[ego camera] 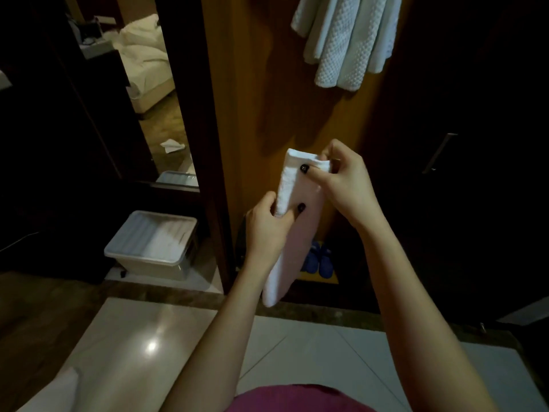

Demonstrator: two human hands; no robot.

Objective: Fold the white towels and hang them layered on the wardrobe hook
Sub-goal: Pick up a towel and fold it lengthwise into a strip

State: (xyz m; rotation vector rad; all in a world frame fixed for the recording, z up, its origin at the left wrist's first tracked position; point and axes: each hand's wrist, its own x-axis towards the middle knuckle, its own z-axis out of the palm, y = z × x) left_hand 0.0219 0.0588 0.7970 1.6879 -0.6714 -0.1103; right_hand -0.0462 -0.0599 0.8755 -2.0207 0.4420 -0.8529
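left hand [266, 226] grips folded towel [297, 209] | right hand [341, 179] pinches top

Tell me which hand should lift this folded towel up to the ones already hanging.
Right, probably. The right hand pinches the top end of the towel, closest below the hanging towels; the left hand grips lower on its folded edge.

Nails [304, 168] are painted black; top [297, 400] is magenta.

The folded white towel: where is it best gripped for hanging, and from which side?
Probably grip the towel at its top end, from the right, where the right hand pinches it; it hangs as a long narrow strip, so the rest follows.
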